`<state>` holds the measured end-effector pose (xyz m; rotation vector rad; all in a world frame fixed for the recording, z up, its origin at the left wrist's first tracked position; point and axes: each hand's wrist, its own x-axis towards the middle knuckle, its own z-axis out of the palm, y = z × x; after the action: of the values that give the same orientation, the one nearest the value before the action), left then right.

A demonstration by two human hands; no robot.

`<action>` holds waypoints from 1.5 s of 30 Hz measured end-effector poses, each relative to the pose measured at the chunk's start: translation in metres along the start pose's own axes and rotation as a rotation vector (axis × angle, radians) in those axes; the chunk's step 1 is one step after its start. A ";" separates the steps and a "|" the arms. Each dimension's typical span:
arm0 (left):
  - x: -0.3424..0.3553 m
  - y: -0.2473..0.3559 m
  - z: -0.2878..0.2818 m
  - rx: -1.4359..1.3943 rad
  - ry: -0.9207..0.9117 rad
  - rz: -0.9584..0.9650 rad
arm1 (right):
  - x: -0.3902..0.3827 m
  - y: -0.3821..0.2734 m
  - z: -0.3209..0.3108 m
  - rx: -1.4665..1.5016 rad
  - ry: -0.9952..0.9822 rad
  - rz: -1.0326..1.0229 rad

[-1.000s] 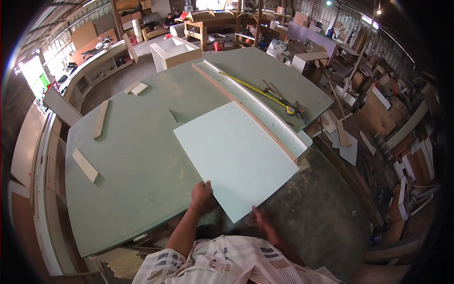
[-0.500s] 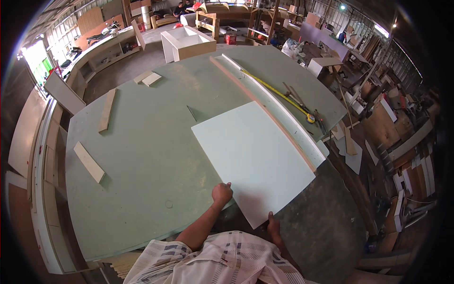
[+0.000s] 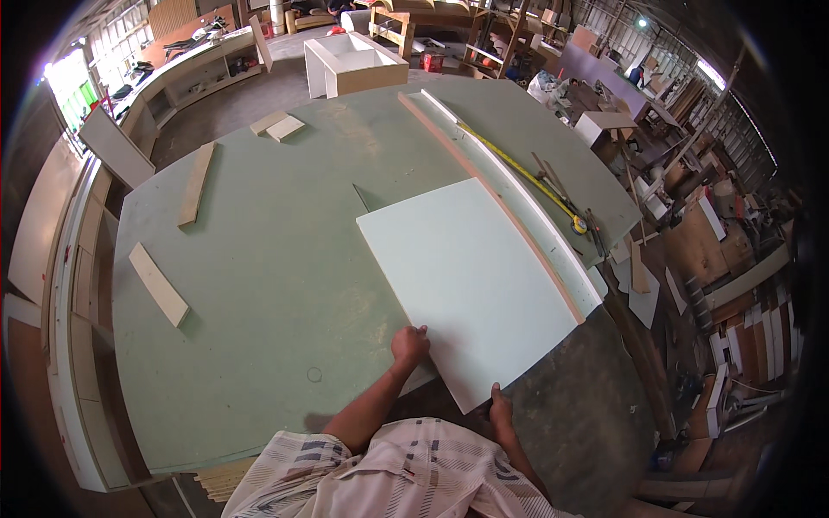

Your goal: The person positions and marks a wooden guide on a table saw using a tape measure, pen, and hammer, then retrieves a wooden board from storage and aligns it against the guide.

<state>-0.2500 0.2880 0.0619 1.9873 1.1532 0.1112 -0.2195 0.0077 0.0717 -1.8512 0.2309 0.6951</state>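
Note:
A pale, flat white panel [image 3: 479, 276] lies slanted on the green worktable [image 3: 259, 302], its near corner jutting past the table's front edge. My left hand [image 3: 410, 345] is closed on the panel's left edge, thumb on top. Closer to me, my right hand [image 3: 501, 404] grips the panel's near right edge, thumb on top and fingers hidden underneath. The panel's right side runs along a long brown wooden strip [image 3: 492, 203]. Beyond that strip lies a long white strip [image 3: 527, 200].
A yellow tape measure [image 3: 579, 224] lies extended right of the strips, beside some hand tools [image 3: 593, 231]. Wood offcuts [image 3: 160, 285] rest on the table's left and far parts. An open white cabinet box [image 3: 358, 69] stands beyond the table; scrap boards [image 3: 643, 289] lie to the right.
The whole view has shifted slightly, with table items appearing a little displaced. Both hands keep their hold on the panel, which stays beside the brown strip.

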 end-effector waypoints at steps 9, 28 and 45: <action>0.009 0.006 -0.014 -0.020 -0.007 -0.058 | 0.004 -0.011 0.013 0.045 -0.009 0.009; 0.054 -0.001 -0.029 -0.010 0.088 -0.004 | 0.029 -0.034 0.046 0.010 -0.049 0.036; 0.080 0.004 -0.032 0.007 0.107 0.040 | 0.049 -0.064 0.035 -0.107 -0.267 0.047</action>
<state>-0.2149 0.3668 0.0616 2.0321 1.1823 0.2375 -0.1621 0.0723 0.0868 -1.8352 0.0637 0.9939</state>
